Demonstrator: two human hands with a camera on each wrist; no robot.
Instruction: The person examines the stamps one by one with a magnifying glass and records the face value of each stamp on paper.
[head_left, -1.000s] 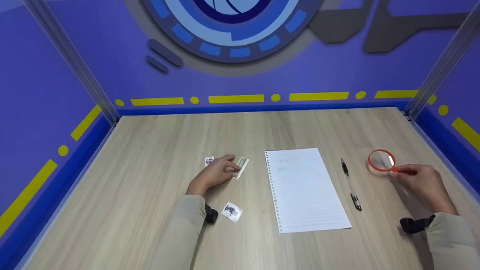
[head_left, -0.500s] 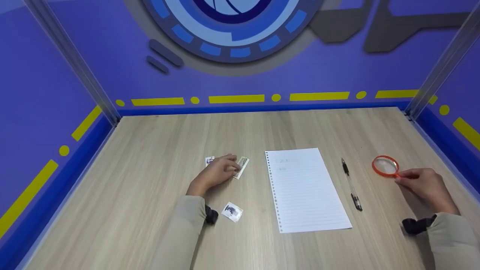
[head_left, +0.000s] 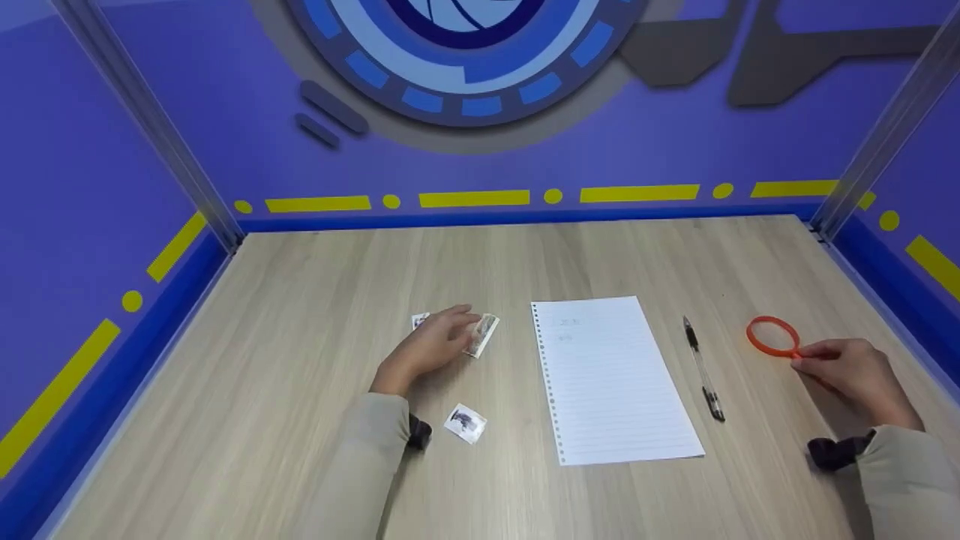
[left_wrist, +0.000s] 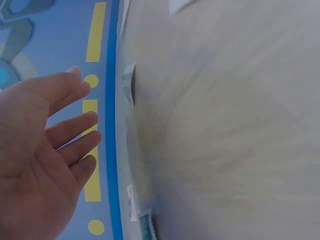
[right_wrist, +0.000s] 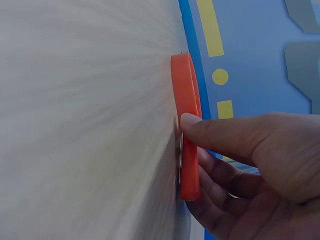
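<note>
My right hand (head_left: 856,373) pinches the handle of an orange-red magnifying glass (head_left: 798,334) between thumb and fingers. In the right wrist view the magnifying glass (right_wrist: 184,82) appears edge-on, low along the table, its lower handle end showing below the thumb. My left hand (head_left: 433,343), fingers loosely bent and holding nothing, hovers beside a long postage stamp (head_left: 487,330). It partly covers a second stamp (head_left: 419,320) behind it. A third stamp (head_left: 466,424) with a dark picture lies nearer, right of the left wrist. The left wrist view shows a curled stamp (left_wrist: 129,83) past the fingertips.
A lined, punched sheet of paper (head_left: 622,390) with faint writing near its top lies mid-table. Right of it is a clear pen (head_left: 703,367) with black ends. Blue-purple panels (head_left: 480,172) bound the wooden table (head_left: 262,337) at back and sides.
My right hand has brought the magnifying glass slightly toward me and to the right, tilting its ring. My left fingers have lifted a little away from the long stamp.
</note>
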